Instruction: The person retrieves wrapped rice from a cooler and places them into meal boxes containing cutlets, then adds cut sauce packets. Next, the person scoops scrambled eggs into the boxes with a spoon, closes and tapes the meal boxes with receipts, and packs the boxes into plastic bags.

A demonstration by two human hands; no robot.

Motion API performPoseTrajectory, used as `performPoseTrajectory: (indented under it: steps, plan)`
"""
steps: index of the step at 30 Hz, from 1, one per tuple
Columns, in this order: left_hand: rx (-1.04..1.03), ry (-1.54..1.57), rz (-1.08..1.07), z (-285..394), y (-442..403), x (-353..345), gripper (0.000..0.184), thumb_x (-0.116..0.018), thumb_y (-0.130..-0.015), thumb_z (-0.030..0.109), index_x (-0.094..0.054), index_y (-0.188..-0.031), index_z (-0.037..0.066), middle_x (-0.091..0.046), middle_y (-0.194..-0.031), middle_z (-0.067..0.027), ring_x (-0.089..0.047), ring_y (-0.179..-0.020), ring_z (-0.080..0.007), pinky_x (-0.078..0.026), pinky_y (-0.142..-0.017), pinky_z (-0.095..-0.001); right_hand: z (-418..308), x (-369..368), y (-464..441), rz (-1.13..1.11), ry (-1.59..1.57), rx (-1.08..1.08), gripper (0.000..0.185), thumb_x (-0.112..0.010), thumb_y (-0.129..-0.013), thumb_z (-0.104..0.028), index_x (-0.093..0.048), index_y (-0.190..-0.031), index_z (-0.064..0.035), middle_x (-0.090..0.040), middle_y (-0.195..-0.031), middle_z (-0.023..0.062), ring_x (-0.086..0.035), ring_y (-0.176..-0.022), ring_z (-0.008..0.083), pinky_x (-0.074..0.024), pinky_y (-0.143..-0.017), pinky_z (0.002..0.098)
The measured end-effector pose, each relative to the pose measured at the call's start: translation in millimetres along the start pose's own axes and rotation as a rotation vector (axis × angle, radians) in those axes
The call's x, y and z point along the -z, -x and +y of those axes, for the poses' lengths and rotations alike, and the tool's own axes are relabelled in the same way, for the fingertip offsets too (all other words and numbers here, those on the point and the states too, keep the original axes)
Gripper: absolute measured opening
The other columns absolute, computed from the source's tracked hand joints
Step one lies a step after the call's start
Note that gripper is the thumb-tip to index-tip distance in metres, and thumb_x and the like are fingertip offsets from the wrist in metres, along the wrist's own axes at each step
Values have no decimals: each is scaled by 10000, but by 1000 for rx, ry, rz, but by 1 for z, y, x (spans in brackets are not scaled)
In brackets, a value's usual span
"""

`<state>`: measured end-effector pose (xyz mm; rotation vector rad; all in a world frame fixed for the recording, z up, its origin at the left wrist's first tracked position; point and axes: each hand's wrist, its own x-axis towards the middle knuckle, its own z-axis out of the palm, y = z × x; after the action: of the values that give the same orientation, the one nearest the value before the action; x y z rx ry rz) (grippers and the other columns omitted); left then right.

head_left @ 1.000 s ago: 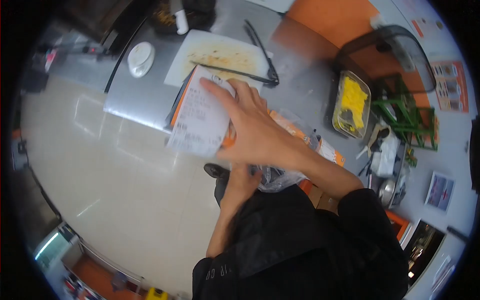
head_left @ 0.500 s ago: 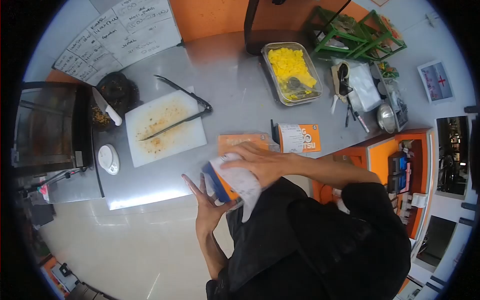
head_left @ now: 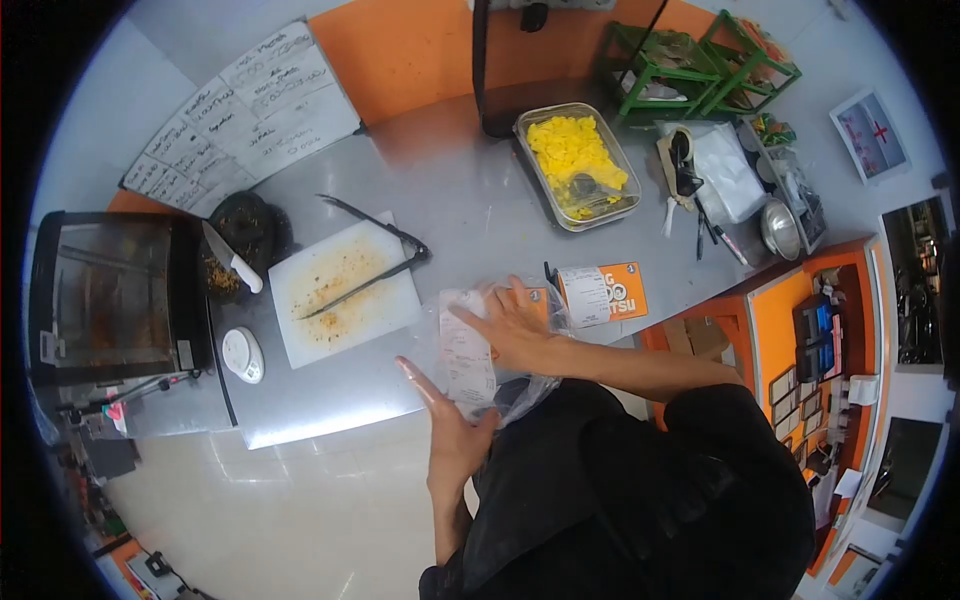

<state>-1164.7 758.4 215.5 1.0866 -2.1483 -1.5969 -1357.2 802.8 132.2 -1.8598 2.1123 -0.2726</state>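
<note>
A clear plastic bag (head_left: 530, 392) lies bunched at the counter's front edge, around a box with a long white receipt (head_left: 466, 350) on it. My right hand (head_left: 515, 328) rests over the bag and box with its fingers spread. At the near left side of the bag, my left hand (head_left: 455, 432) has its index finger stretched out and its thumb apart, beside the lower end of the receipt. Just right of the bag sits an orange box (head_left: 625, 290) with another receipt on it. Most of the bagged box is hidden by the receipt and my right hand.
A white cutting board (head_left: 345, 290) with black tongs (head_left: 372, 284) lies left of the bag. Farther left are a knife (head_left: 235, 262) and a white round scale-like item (head_left: 242, 355). Behind stand a tray of yellow food (head_left: 578, 160) and green racks (head_left: 665, 75). A metal bowl (head_left: 780, 228) is at right.
The receipt-topped box has moved from my raised hands down to the counter edge, inside the clear bag. My right hand has spread over it, and the view has shifted slightly.
</note>
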Motion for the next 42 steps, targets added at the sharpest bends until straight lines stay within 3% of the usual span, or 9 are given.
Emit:
performPoseTrajectory:
  steps: [9,15,18,21,24,31,34,37,42]
  plan:
    - [-240,-565,331,-23,2,40,670,-685,-894,14,-411,-1505,17,-341,-1511,-257,-505,-1302,-401,-519,-974,-438,-19,42,41,47,119,59,629,-738,-860,-233,-547,-1452,-137,-533,-1378,226,-412,-1371,398,-232,-1111,660]
    - [-195,-239,226,-17,25,24,590,-679,-909,11,-470,-1460,-2,-451,-1352,-277,-639,-990,-377,-559,-816,-441,-57,6,23,-168,-421,50,356,-697,-913,-222,-655,-1235,-75,-686,-1148,176,-638,-1117,378,-474,-964,527]
    - [-186,-170,199,-28,39,20,584,-692,-911,28,-502,-1462,38,-422,-1435,-238,-642,-972,-277,-585,-756,-381,-51,-37,16,-157,-327,62,306,-670,-938,-267,-701,-1139,-38,-708,-1079,221,-671,-1020,406,-522,-880,511]
    - [-155,-110,224,-36,48,17,544,-704,-900,26,-546,-1420,27,-415,-1462,-248,-626,-1054,-323,-574,-850,-425,-83,-2,13,-601,-197,-106,375,-640,-945,-323,-704,-1164,-26,-716,-1098,238,-661,-1091,419,-503,-965,506]
    - [-534,-367,411,-49,42,22,481,-717,-878,22,-611,-1347,18,-453,-1461,-225,-584,-1148,-382,-531,-942,-476,-78,-6,19,-698,-148,-6,576,-525,-986,-515,-712,-1156,4,-715,-1122,252,-671,-1074,429,-493,-994,506]
    - [-726,-361,455,-19,-23,41,320,-736,-852,51,-688,-1168,29,-668,-1150,-122,-618,-1080,-378,-514,-911,-426,-59,123,80,-458,189,-383,963,-279,-939,-825,-741,-1124,-1,-727,-1087,244,-655,-1127,405,-430,-1061,501]
    - [-518,101,336,-12,-59,44,310,-715,-873,76,-628,-1167,31,-677,-997,-94,-668,-929,-281,-517,-840,-364,-47,178,80,-543,320,-304,819,-469,-910,-783,-743,-1086,-32,-738,-1007,191,-677,-1057,357,-388,-1073,469]
    - [-311,527,178,0,-71,50,323,-687,-869,42,-563,-1168,21,-630,-897,-57,-645,-824,-175,-503,-768,-310,-3,169,102,-329,428,-63,456,-691,-905,-492,-731,-1015,-52,-727,-901,137,-682,-958,327,-382,-1029,432]
    - [-328,717,132,18,-81,69,326,-647,-826,-74,-551,-1124,16,-547,-851,-18,-567,-754,-122,-480,-691,-275,-7,203,105,6,430,126,141,-745,-791,-109,-708,-923,-78,-690,-895,84,-651,-957,285,-423,-945,411]
